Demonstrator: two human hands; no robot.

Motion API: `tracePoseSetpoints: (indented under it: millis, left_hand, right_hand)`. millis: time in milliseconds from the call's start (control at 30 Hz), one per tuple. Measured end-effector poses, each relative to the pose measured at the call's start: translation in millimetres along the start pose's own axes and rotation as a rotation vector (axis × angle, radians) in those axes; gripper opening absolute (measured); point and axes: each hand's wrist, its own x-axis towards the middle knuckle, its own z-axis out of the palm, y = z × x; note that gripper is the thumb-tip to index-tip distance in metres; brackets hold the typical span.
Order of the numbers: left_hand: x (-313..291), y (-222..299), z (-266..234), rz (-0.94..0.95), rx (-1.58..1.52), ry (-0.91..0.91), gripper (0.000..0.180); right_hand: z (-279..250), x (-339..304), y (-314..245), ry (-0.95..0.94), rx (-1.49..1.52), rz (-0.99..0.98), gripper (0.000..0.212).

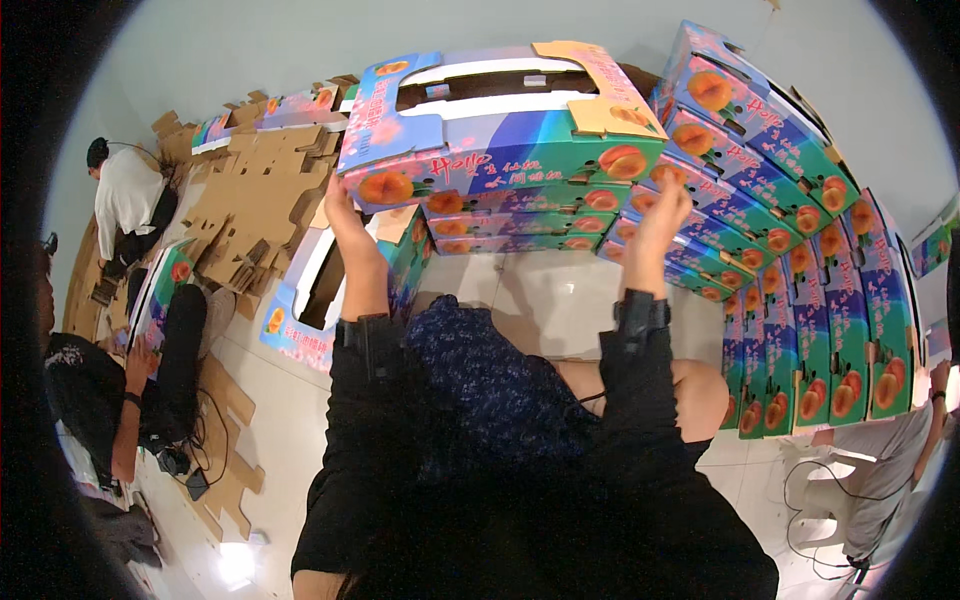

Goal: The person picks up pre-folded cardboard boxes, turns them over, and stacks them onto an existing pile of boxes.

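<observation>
A printed fruit carton (pixel 510 150) with pink, blue and green sides and peach pictures is straight ahead of me, above similar cartons. Its top has a long opening edged with white, and the inside looks dark. My left hand (pixel 347 218) grips the carton's near left corner, fingers partly hidden by the cardboard. At the near right corner my right hand (pixel 664 208) holds the other end. Directly beneath are stacked cartons (pixel 520 222) of the same print. Another carton (pixel 318 270), open at the top, stands beside my left forearm.
Tall carton stacks (pixel 745 150) rise at the right, with a row of upright cartons (pixel 835 340) nearer. Flattened brown cardboard (pixel 250 200) covers the floor at left. One person (pixel 130 200) sits far left, another (pixel 95 390) handles a carton nearer; a third (pixel 890 460) is at right.
</observation>
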Motion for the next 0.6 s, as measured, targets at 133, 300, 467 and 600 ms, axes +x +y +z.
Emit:
tracePoseSetpoints:
  millis: [133,300,467,600]
  left_hand:
    - [-35.9,63.4,81.1,-0.223,-0.081,-0.112,0.061]
    - [-8.9,52.6,90.8,-0.267,-0.028,0.079,0.045]
    - [16.3,70.3,118.1,-0.051,-0.040,-0.042,0.046]
    - [41.9,28.4,137.2,-0.099,0.049,-0.141,0.050]
  right_hand:
    - [16.2,27.6,-31.1,-0.541,0.111,-0.119,0.050]
    - [44.9,1.8,-61.0,-0.431,-0.133,-0.078,0.062]
    - [65.7,8.6,-87.8,-0.580,-0.152,-0.111,0.067]
    - [70.6,78.8,-35.5,-0.464,-0.341,-0.412,0.078]
